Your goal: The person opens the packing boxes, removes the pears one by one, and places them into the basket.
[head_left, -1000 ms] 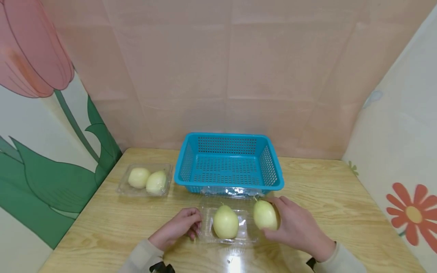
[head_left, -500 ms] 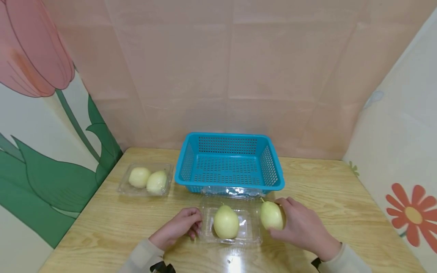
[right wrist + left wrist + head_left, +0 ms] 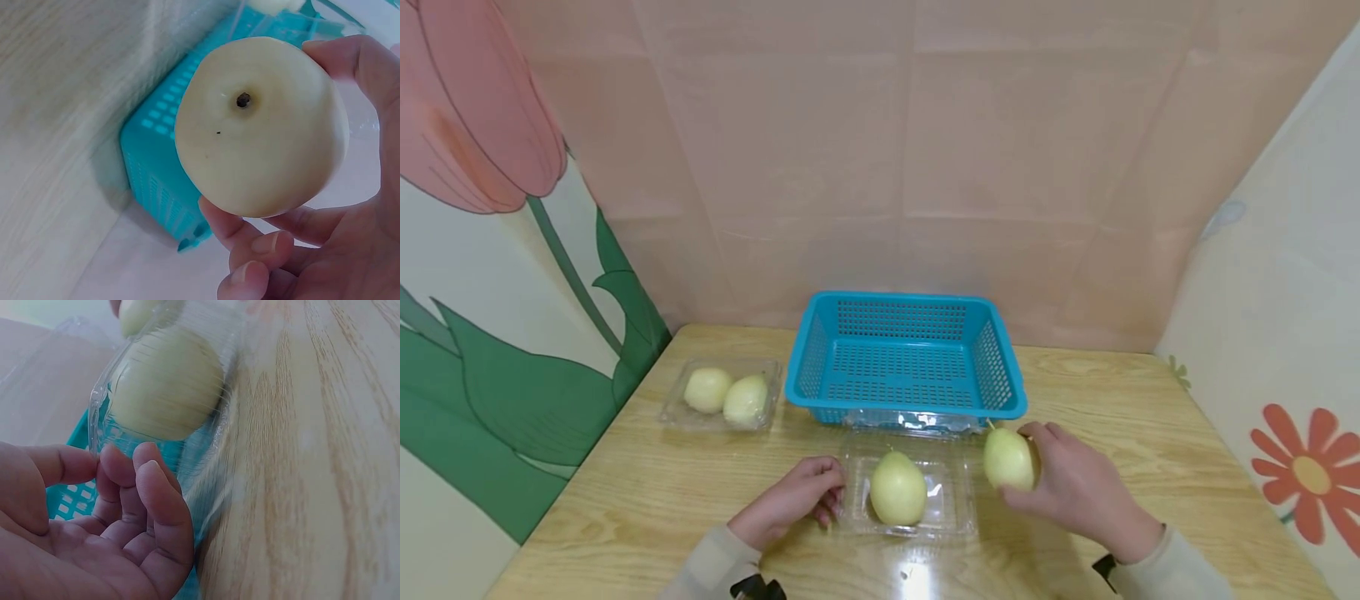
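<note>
A pale yellow-green pear (image 3: 1008,459) is gripped between the thumb and fingers of my right hand (image 3: 1078,492), to the right of a clear plastic box (image 3: 951,500). In the right wrist view the held pear (image 3: 262,128) shows its dark-spotted base. One other pear (image 3: 898,489) stands in the box. At the box's left edge is my left hand (image 3: 797,500); in the left wrist view this hand (image 3: 106,531) pinches the clear rim (image 3: 94,425) between thumb and finger, the other fingers curled.
A blue perforated basket (image 3: 895,367) stands behind the box, whose raised lid (image 3: 913,421) leans at the basket's front. Further left on the wooden table (image 3: 625,492) sits another clear box (image 3: 673,412) holding two pears (image 3: 707,390). Curtains and printed panels surround the table.
My right hand has moved right and slightly back with the pear, away from the box's right edge. The left hand and the box have stayed nearly where they were.
</note>
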A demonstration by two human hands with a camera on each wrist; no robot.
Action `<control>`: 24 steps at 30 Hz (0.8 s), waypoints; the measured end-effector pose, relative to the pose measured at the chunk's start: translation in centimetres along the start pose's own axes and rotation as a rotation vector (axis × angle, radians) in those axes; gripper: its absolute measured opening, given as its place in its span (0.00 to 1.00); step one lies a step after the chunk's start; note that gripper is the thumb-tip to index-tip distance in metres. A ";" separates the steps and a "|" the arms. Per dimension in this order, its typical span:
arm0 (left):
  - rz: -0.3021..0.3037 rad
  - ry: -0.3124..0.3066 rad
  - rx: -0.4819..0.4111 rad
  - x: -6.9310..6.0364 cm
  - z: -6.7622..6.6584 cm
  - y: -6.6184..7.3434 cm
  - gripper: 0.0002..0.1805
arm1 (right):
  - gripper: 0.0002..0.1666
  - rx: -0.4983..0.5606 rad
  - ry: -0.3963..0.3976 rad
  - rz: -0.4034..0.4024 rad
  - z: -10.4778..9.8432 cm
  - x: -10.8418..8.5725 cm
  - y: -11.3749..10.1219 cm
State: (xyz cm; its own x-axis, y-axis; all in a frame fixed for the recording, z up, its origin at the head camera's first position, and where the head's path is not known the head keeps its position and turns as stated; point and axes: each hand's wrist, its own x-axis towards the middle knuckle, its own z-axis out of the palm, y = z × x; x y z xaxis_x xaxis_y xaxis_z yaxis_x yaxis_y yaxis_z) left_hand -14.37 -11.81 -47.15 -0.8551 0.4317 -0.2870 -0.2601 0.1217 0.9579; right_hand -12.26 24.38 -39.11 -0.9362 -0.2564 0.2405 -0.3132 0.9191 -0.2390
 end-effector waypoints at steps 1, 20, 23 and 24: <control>-0.001 0.000 0.001 0.0 0.0 0.0 0.12 | 0.43 0.005 -0.001 -0.002 -0.2 0.1 0.0; 0.009 -0.015 -0.003 0.0 -0.2 0.0 0.11 | 0.41 0.068 0.000 0.034 -3.9 2.9 0.3; 0.007 -0.017 -0.003 0.0 -0.3 0.0 0.11 | 0.40 0.070 0.002 0.028 -4.2 3.6 0.2; 0.004 -0.017 -0.003 0.0 -0.3 0.0 0.11 | 0.40 0.073 -0.001 0.023 -4.3 3.8 0.2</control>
State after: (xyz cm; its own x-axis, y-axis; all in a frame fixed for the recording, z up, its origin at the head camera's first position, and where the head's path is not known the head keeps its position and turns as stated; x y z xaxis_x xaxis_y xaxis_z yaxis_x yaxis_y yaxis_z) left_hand -14.51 -12.06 -47.19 -0.8485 0.4472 -0.2829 -0.2578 0.1174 0.9590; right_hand -15.22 24.82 -34.21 -0.9435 -0.2353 0.2334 -0.3019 0.9007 -0.3122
